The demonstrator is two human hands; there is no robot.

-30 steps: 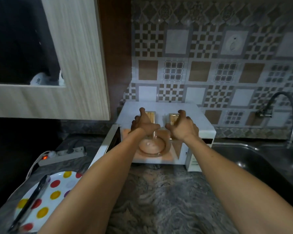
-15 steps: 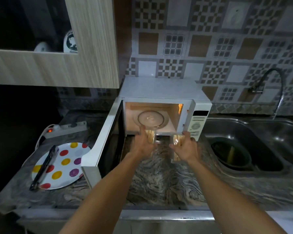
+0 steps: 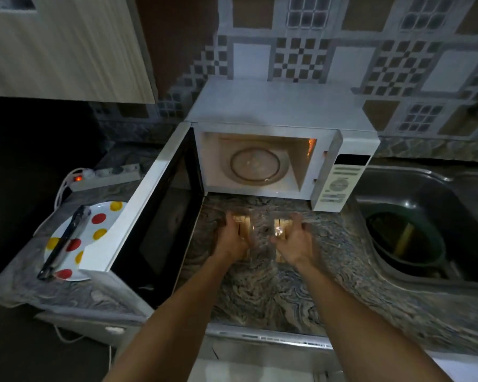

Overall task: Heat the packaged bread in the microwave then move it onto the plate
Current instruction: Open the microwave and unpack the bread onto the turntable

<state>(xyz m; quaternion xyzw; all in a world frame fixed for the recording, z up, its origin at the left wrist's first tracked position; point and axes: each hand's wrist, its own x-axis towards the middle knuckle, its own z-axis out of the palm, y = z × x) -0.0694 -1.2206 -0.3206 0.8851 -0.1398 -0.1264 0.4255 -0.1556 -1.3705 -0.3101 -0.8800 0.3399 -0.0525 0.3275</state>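
Note:
The packaged bread [image 3: 243,226] is a clear plastic pack with pale slices showing at both ends. It hangs low over the marble counter [image 3: 260,293], just in front of the open white microwave [image 3: 276,106]. My left hand [image 3: 232,241] grips its left end and my right hand [image 3: 294,239] grips its right end. Inside the lit microwave only the bare glass turntable [image 3: 255,166] shows. Its door [image 3: 149,205] stands swung out to the left. The white plate [image 3: 100,216] with red and yellow dots lies on the counter left of the door.
Black tongs [image 3: 64,241] lie across the plate. A power strip [image 3: 105,175] with a red light sits behind it. A steel sink [image 3: 431,188] holding a dark green bowl [image 3: 406,241] is on the right. An upper cabinet [image 3: 66,51] hangs at top left.
Both hands have drawn the packaged bread out of the microwave and lowered it toward me over the counter. The view has tilted downward.

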